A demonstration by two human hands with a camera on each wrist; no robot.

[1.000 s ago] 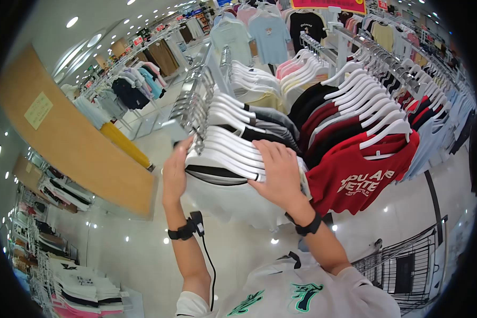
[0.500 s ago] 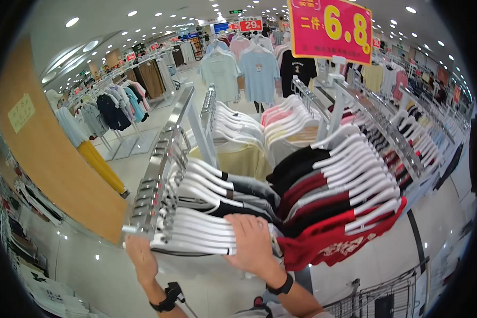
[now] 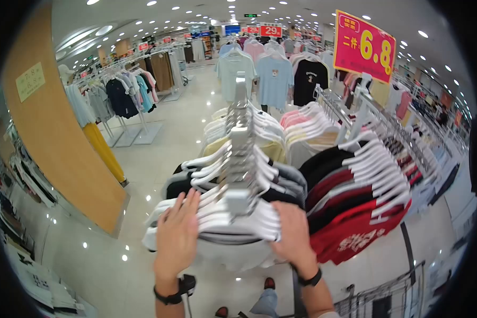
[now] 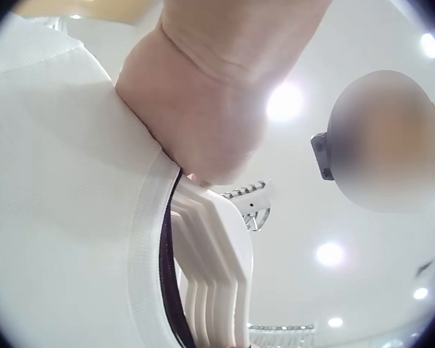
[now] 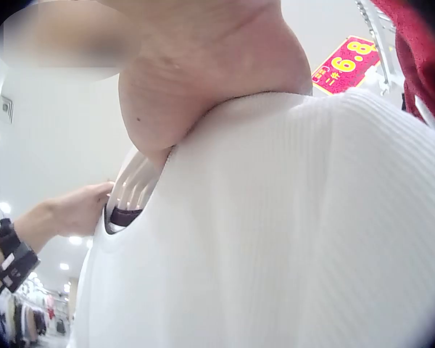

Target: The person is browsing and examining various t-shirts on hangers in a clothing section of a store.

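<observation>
Where the rack arm (image 3: 237,153) ends nearest me, my left hand (image 3: 176,236), fingers spread, and right hand (image 3: 293,233), fingers straight together, press the white hangers (image 3: 244,220) at both edges; open floor (image 3: 159,153) lies left of it.

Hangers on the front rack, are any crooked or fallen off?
Nothing stands out. The white hangers sit in an even row on the metal rack arm, and the left hand and right hand rest against their two sides. No clothes lie on the floor in view.
</observation>
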